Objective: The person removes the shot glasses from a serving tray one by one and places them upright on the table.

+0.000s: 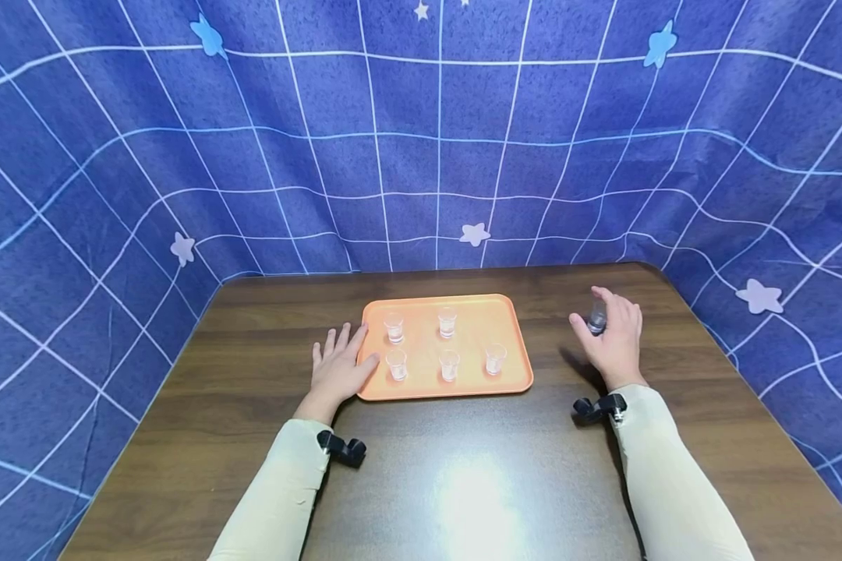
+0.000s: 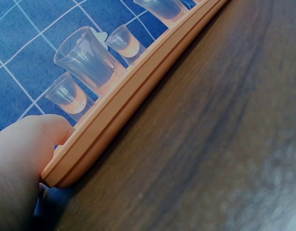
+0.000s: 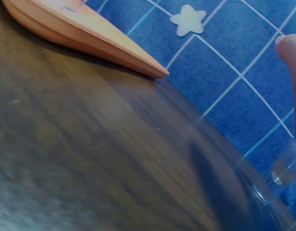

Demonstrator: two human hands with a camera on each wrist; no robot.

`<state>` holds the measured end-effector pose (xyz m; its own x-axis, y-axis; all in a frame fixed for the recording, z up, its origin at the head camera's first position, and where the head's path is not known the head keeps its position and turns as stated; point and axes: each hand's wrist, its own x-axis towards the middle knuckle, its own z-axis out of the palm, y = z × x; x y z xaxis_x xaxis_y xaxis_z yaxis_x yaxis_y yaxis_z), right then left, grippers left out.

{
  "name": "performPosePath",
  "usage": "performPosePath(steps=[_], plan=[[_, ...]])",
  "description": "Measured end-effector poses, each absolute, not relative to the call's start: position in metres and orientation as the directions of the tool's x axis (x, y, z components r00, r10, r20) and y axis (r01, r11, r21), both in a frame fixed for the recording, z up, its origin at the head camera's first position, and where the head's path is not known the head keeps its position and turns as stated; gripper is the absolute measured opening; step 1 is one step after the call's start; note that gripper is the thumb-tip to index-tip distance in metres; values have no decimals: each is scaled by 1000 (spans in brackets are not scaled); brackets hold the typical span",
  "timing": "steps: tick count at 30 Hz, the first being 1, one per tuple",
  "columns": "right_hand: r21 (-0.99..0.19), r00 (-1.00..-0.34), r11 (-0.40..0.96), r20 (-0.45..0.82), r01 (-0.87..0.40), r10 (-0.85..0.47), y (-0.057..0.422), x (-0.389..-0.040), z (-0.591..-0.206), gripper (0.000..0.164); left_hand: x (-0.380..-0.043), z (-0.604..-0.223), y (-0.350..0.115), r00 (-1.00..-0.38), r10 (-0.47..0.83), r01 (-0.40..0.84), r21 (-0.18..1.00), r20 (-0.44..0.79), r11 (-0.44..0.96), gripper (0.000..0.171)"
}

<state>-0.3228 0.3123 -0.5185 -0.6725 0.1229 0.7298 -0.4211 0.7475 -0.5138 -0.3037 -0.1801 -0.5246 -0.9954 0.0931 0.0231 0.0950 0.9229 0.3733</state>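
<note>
Five small clear shot glasses, among them a front-left glass and a front-right glass, stand upright on an orange tray. My left hand is at the tray's left end, fingers spread flat beside it and the thumb over the rim. To the right of the tray, another clear glass stands on the table between the thumb and fingers of my right hand. In the right wrist view the thumb points up, apart from that glass.
A dark brown wooden table carries the tray and the lone glass. A blue grid-patterned cloth with star shapes hangs behind and at both sides. Each forearm wears a black wrist strap, such as the right strap.
</note>
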Motion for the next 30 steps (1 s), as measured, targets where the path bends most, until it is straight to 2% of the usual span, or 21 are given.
performPosePath(steps=[11, 19, 30], plan=[[-447, -699, 761, 715, -469, -11, 293, -318, -516, 63, -304, -522, -180, -995, 93, 94, 370, 22, 924, 74], [-388, -682, 757, 725, -526, -102, 280, -316, -517, 63, -305, -522, -181, -996, 89, 86, 372, 10, 924, 74], [-377, -704, 732, 683, -568, -195, 262, -309, -519, 61, -306, -526, -181, -996, 88, 88, 380, 17, 921, 74]])
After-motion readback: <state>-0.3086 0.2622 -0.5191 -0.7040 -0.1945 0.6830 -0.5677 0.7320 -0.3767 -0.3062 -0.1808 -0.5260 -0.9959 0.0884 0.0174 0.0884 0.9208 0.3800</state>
